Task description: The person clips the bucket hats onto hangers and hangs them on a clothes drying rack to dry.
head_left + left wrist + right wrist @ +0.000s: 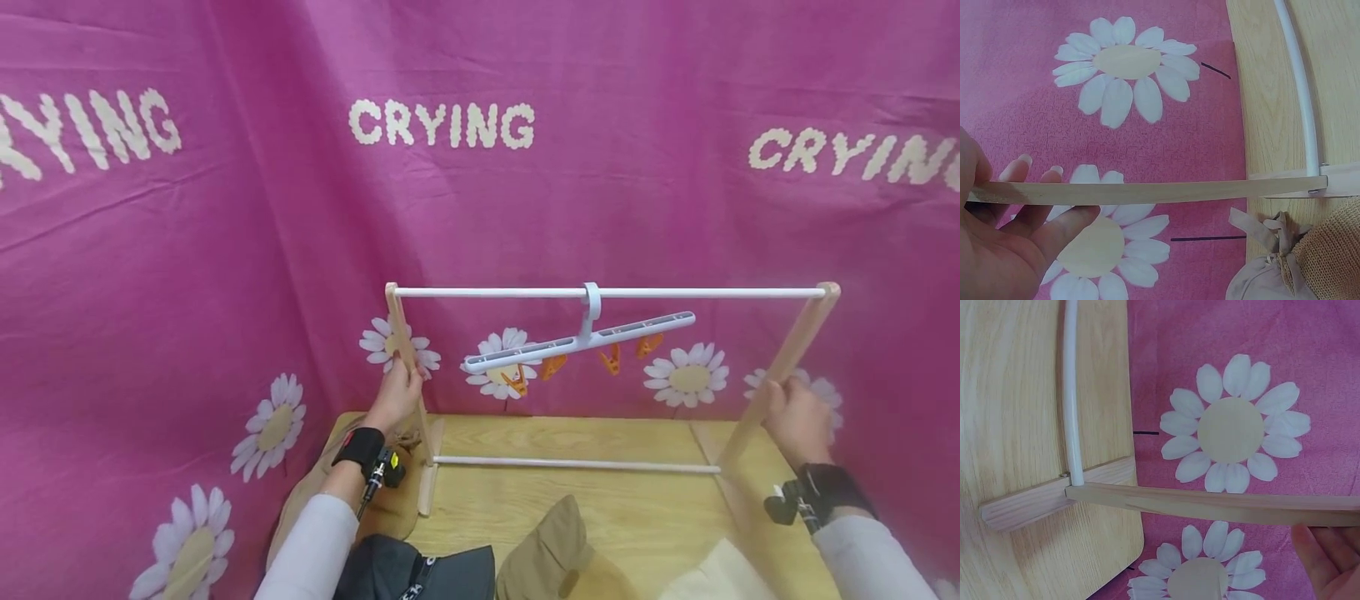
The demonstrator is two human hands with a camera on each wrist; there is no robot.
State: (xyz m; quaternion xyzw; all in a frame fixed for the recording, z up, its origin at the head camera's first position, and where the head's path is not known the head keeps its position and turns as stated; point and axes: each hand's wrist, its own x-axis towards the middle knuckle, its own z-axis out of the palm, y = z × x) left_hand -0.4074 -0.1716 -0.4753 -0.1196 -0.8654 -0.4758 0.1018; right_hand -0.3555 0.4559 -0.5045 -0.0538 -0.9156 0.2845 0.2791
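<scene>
A small wooden clothes rack (487, 292) with white rods stands upright on the table. My left hand (397, 392) grips its left post (1179, 192) partway up, with fingertips showing past the wood in the left wrist view. On the opposite side, my right hand (801, 421) holds the right post (1210, 506); only some of its fingers appear in the right wrist view. From the top rod hangs a pale grey hanger (525, 352), tilted with its right end higher. Several orange clips (553, 367) dangle beneath it.
Along the near edge of the wooden table (600, 496) lie a dark cloth item (382, 567), a brown cloth piece (547, 550) and a cream one (720, 575). A woven bag (1335, 250) sits beside the rack's left foot. Pink curtain (480, 217) closes off the back.
</scene>
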